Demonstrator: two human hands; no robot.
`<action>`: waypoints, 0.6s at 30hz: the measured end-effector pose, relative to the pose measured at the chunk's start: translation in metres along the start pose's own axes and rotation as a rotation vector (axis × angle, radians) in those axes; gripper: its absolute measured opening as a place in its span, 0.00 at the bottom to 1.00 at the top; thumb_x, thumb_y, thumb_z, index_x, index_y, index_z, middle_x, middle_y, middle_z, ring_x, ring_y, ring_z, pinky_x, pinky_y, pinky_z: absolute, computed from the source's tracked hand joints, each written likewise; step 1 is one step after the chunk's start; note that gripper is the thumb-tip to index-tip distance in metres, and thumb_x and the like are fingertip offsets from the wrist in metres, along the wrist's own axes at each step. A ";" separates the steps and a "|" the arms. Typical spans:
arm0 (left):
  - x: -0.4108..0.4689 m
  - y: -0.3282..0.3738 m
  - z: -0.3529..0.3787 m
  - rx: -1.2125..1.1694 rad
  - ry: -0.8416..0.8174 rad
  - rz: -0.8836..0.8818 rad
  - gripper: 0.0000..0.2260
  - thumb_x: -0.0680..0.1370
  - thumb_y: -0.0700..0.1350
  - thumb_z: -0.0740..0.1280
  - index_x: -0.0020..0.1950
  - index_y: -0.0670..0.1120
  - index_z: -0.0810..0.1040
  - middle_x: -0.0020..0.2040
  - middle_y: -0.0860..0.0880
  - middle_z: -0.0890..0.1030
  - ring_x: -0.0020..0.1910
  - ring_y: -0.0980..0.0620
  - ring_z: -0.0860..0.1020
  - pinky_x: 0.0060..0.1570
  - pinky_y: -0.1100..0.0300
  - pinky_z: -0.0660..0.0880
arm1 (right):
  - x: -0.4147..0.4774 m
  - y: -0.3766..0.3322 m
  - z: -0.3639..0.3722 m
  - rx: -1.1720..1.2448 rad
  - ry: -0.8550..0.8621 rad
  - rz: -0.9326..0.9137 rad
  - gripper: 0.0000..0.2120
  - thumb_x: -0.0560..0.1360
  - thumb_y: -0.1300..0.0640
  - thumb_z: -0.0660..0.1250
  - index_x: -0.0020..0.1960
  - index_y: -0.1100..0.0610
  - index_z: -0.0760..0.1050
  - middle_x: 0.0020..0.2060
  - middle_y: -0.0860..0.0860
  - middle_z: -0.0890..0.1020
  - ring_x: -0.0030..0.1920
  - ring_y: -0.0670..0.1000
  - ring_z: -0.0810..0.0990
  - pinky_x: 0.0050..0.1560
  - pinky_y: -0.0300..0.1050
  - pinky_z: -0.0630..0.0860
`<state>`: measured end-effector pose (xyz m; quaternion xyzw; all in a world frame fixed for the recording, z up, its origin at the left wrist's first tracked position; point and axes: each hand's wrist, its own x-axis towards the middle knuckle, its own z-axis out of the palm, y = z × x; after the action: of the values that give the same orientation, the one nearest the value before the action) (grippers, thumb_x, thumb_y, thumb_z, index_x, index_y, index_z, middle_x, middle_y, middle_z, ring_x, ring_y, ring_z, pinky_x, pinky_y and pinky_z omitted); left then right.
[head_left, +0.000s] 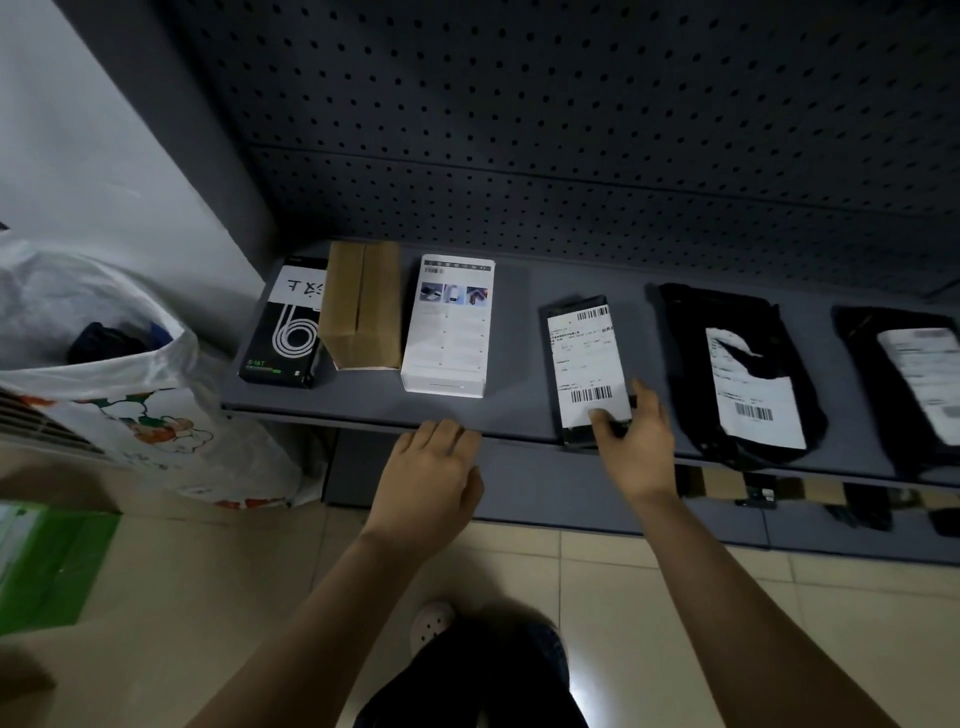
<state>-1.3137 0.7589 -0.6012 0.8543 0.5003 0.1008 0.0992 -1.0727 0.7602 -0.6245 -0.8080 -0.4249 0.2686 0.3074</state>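
Note:
A grey shelf (509, 410) carries a row of parcels. My right hand (636, 441) pinches the near end of a slim black parcel (584, 358) with a white barcode label, thumb on top of the label. My left hand (431, 467) hovers at the shelf's front edge with relaxed fingers, holding nothing. Left of it lie a white box (449, 327), a brown cardboard box (363, 306) and a black box (285, 332) with a white coil drawing.
Two black bags with white labels (743, 374) (914, 384) lie on the shelf to the right. A white sack (104, 374) stands at the left beside a green carton (47, 566). Dark pegboard (571, 130) backs the shelf. Tiled floor lies below.

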 end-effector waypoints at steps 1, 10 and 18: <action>0.001 0.002 0.000 0.002 0.010 0.005 0.12 0.70 0.45 0.68 0.52 0.44 0.80 0.46 0.45 0.79 0.44 0.45 0.78 0.45 0.53 0.76 | 0.003 0.003 0.000 0.015 -0.013 0.017 0.26 0.77 0.57 0.69 0.72 0.58 0.66 0.64 0.57 0.74 0.60 0.54 0.77 0.56 0.39 0.71; -0.001 0.027 0.001 0.014 0.030 -0.064 0.13 0.70 0.43 0.74 0.53 0.44 0.80 0.47 0.45 0.80 0.45 0.45 0.79 0.47 0.52 0.77 | -0.003 -0.001 -0.016 -0.156 -0.107 -0.064 0.26 0.74 0.56 0.72 0.70 0.54 0.69 0.64 0.58 0.72 0.65 0.58 0.70 0.61 0.46 0.70; -0.029 0.051 0.013 0.048 0.065 -0.145 0.09 0.71 0.44 0.71 0.50 0.45 0.79 0.45 0.47 0.78 0.44 0.47 0.77 0.45 0.54 0.75 | -0.008 0.010 -0.019 -0.497 -0.236 -0.323 0.21 0.79 0.57 0.66 0.71 0.55 0.70 0.71 0.60 0.65 0.69 0.62 0.66 0.70 0.54 0.64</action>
<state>-1.2811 0.7079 -0.6023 0.8141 0.5662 0.1089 0.0694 -1.0581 0.7443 -0.6174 -0.7436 -0.6331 0.1964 0.0878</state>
